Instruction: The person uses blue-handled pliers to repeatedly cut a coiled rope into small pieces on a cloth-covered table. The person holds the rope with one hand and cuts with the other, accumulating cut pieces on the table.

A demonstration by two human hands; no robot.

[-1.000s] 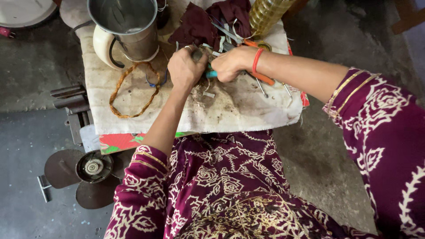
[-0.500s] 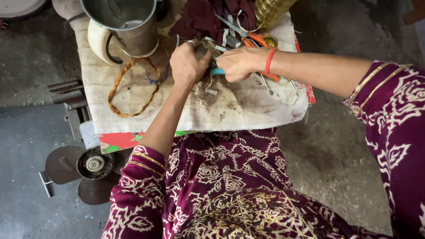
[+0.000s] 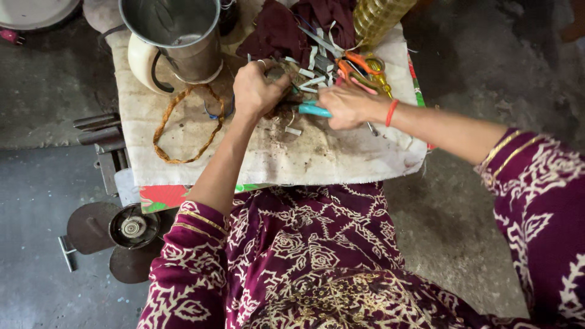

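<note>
Cloth-covered surface (image 3: 341,161), far edge: left hand (image 3: 256,91) fisted on dark part; right hand (image 3: 344,105) gripping teal-handled tool (image 3: 315,110), pointing leftward.

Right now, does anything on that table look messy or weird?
Yes. The cloth cover is stained brown and dotted with small white strips scattered around the hands, left and right. A steel jug sits tilted at the table's back edge.
</note>
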